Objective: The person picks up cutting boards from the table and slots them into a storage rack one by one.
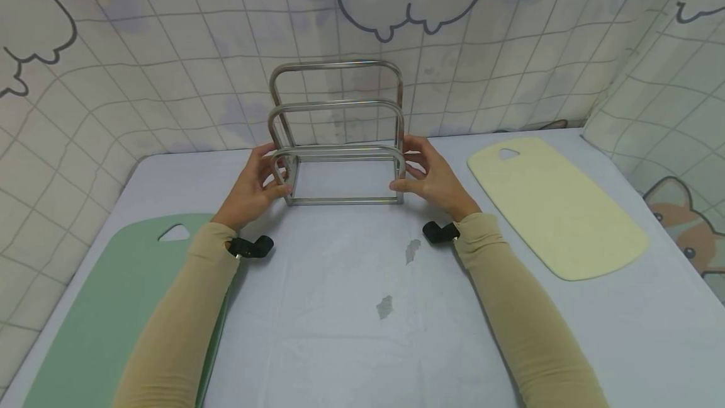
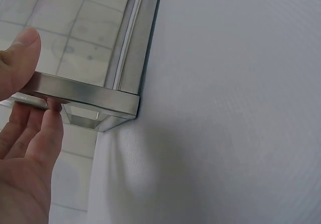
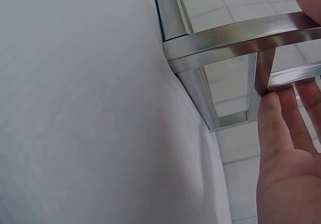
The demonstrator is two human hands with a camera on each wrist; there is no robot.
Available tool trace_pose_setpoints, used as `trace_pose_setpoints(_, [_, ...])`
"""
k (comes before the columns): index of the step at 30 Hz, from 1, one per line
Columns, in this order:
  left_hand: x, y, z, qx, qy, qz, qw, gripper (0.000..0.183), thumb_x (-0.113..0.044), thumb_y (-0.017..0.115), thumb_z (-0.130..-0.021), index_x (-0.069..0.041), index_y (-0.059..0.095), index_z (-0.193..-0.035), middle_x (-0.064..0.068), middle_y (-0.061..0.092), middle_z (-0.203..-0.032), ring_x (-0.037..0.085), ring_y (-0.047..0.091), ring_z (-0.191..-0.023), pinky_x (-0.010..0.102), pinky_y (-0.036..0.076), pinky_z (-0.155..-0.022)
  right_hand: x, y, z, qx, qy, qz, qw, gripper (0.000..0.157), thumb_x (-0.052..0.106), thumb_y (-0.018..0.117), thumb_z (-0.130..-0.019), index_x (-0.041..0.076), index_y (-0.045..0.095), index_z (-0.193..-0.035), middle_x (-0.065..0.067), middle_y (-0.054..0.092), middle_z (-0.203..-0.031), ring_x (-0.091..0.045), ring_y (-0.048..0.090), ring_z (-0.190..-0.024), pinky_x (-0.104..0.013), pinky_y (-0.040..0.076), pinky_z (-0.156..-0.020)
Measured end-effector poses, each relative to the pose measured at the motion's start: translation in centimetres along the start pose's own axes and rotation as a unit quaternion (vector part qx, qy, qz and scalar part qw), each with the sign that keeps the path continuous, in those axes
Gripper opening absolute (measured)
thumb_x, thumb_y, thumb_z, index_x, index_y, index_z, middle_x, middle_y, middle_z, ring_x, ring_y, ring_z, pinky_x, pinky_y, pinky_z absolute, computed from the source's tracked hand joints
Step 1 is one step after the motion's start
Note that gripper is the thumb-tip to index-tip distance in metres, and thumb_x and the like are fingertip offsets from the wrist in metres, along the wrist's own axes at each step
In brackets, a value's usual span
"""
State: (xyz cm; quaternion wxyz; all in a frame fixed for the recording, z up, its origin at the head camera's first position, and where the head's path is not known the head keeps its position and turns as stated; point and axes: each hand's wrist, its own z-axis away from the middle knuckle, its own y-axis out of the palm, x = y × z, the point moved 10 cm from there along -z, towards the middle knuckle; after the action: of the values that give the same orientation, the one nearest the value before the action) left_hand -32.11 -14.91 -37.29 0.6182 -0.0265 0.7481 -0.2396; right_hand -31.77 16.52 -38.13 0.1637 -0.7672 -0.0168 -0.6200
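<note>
A shiny metal cutting board rack [image 1: 344, 201], made of several rounded hoops on a rectangular base, stands upright near the back edge of the table. At its left end my left hand [image 1: 252, 186] holds the frame, thumb to the front and fingers behind. My right hand [image 1: 435, 178] grips the opposite end the same way. In the left wrist view, the thumb and fingers lie on either side of a flat metal bar [image 2: 90, 94]. Fingertips touch the frame [image 3: 235, 37] from behind in the right wrist view. The rack's base is at the white tabletop.
A green cutting board [image 1: 107, 288] lies at the left, partly under the left sleeve. Over on the right is a pale yellow cutting board [image 1: 549, 206]. Behind the table hangs a grid-patterned curtain [image 1: 198, 80]. Two grey patches [image 1: 384, 307] mark the white tablecloth [image 1: 317, 307].
</note>
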Motion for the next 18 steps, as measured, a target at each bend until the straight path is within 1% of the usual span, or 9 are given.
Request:
trace_pose_setpoints(2, [-0.09, 0.06, 0.02, 0.001, -0.002, -0.005, 1.0, 0.087, 0.014, 0.064, -0.092, -0.012, 0.018, -0.161, 0.021, 0.038, -0.161, 0.035, 0.04, -0.152, 0.028, 0.045, -0.117, 0.03, -0.04, 0.04, 0.001, 0.002, 0.0, 1.0, 0.089, 0.007, 0.089, -0.078, 0.02, 0.041, -0.152, -0.005, 0.049, -0.145, -0.024, 0.053, -0.14, -0.038, 0.041, -0.124])
trace_pose_setpoints(4, [-0.07, 0.09, 0.0, 0.002, -0.005, -0.006, 1.0, 0.087, 0.014, 0.065, -0.092, -0.014, 0.018, -0.161, 0.02, 0.037, -0.161, 0.034, 0.039, -0.153, 0.041, 0.042, -0.122, 0.12, -0.02, 0.06, 0.004, 0.005, 0.003, 1.0, 0.089, 0.007, 0.089, -0.078, 0.019, 0.041, -0.152, -0.006, 0.048, -0.146, -0.024, 0.053, -0.141, -0.038, 0.041, -0.124])
trace_pose_setpoints(5, [-0.05, 0.1, 0.01, 0.002, -0.005, -0.007, 1.0, 0.087, 0.013, 0.065, -0.092, -0.014, 0.019, -0.161, 0.02, 0.037, -0.161, 0.033, 0.039, -0.153, 0.045, 0.041, -0.122, 0.18, 0.0, 0.08, 0.005, 0.005, 0.005, 1.0, 0.089, 0.007, 0.089, -0.078, 0.018, 0.04, -0.152, -0.006, 0.048, -0.146, -0.025, 0.052, -0.141, -0.038, 0.041, -0.124])
trace_pose_setpoints(10, [0.05, 0.26, -0.17, 0.008, -0.01, -0.001, 0.9999, 0.087, 0.012, 0.065, -0.093, -0.018, 0.019, -0.161, 0.019, 0.036, -0.162, 0.033, 0.04, -0.152, 0.045, 0.041, -0.122, 0.41, -0.17, 0.21, 0.009, 0.005, 0.007, 1.0, 0.088, 0.006, 0.088, -0.078, 0.016, 0.041, -0.152, -0.007, 0.048, -0.146, -0.029, 0.052, -0.142, -0.04, 0.041, -0.124])
trace_pose_setpoints(14, [-0.08, 0.41, -0.28, 0.01, -0.009, 0.005, 0.9999, 0.087, 0.013, 0.064, -0.093, -0.018, 0.019, -0.161, 0.02, 0.036, -0.162, 0.033, 0.038, -0.154, 0.052, 0.037, -0.124, 0.41, -0.36, 0.2, 0.009, 0.0, 0.007, 1.0, 0.087, 0.006, 0.088, -0.079, 0.016, 0.041, -0.151, -0.009, 0.047, -0.146, -0.031, 0.051, -0.143, -0.042, 0.04, -0.124])
trace_pose_setpoints(18, [-0.17, 0.5, -0.22, 0.013, -0.006, 0.004, 0.9999, 0.087, 0.013, 0.064, -0.093, -0.016, 0.019, -0.161, 0.021, 0.036, -0.161, 0.033, 0.037, -0.155, 0.055, 0.035, -0.125, 0.26, -0.4, 0.21, 0.011, 0.0, 0.007, 1.0, 0.087, 0.006, 0.088, -0.079, 0.016, 0.041, -0.151, -0.009, 0.047, -0.146, -0.03, 0.052, -0.142, -0.042, 0.04, -0.124])
